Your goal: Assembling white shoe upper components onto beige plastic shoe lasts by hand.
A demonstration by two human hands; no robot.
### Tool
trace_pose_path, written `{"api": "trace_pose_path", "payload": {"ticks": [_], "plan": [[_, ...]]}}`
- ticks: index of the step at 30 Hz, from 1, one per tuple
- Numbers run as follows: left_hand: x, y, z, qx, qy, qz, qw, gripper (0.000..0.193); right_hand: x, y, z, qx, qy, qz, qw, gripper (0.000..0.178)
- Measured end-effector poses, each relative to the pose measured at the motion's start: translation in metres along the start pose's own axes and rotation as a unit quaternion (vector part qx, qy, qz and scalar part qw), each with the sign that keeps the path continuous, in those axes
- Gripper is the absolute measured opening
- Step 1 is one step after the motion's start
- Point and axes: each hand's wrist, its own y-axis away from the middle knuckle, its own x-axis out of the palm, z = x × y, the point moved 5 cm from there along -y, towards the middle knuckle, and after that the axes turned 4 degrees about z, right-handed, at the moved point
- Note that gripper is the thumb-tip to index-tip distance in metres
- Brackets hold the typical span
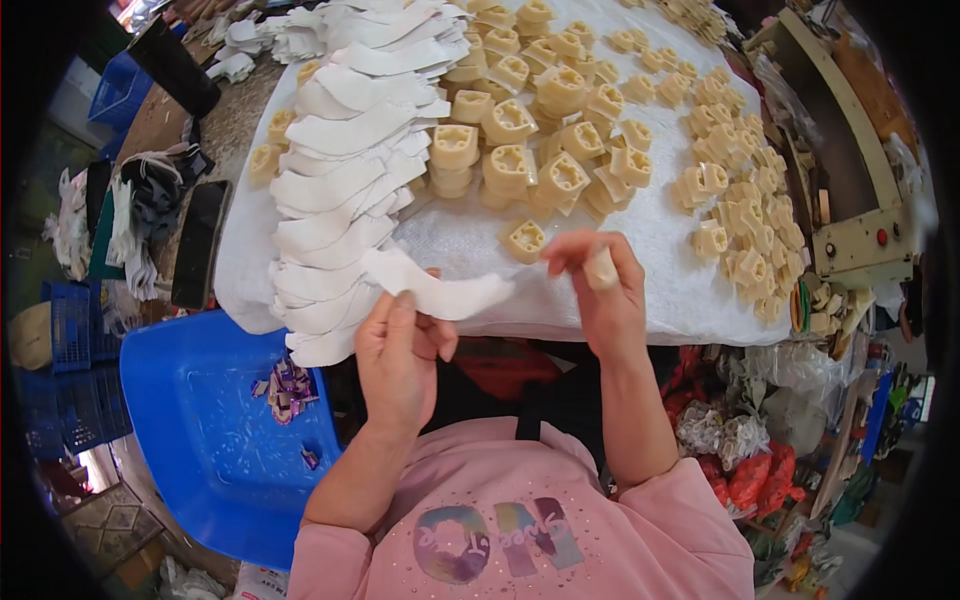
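1. So, a white, curved, flat strip of thin sheet material [440, 290] is being held up over the near edge of the worktop, just right of the lower part of the white pile
2. Its left part is pinched between the thumb and fingers of the bare left hand [398, 355], and its other end is left sticking out to the right, a bit blurred
3. The bare right hand [605, 300] is raised just beyond that loose end, fingers bent and partly parted, with a cream-coloured cover [602, 268] worn on one finger; whether anything small is gripped there can't be told
4. A long overlapping pile of similar white curved strips [340, 180] is laid out on the left, running away from the near edge
5. Right of that pile, hollow beige moulded pieces [508, 170] are stacked in short columns, and one single hollow beige piece [523, 241] is set nearer, close to the right hand's fingertips
6. More small beige pieces [750, 230] are spread along the right side, and everything's been put on a white woven sheet [680, 290]
7. Below left, a blue plastic tub [190, 480] is parked, with crumpled purple wrappers [290, 390] dropped inside, and a black flat phone [201, 245] is placed beside the sheet
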Motion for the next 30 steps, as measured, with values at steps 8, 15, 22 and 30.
{"api": "trace_pose_path", "payload": {"ticks": [8,15,22,30], "plan": [[0.015,0.000,0.005,-0.047,0.011,0.004,0.999,0.039,0.017,-0.008,-0.017,-0.056,0.559,-0.026,0.827,0.035],[0.010,-0.003,0.011,-0.081,0.102,0.082,0.988,0.040,-0.012,0.020,-0.007,-0.114,0.459,-0.113,0.874,0.033],[0.013,0.002,0.014,-0.047,0.035,0.054,0.997,0.038,-0.028,0.035,-0.001,-0.031,0.387,-0.103,0.916,0.035],[0.029,0.015,0.011,-0.002,-0.002,0.130,0.991,0.040,0.029,0.033,0.048,-0.230,0.166,-0.025,0.959,0.041]]}}
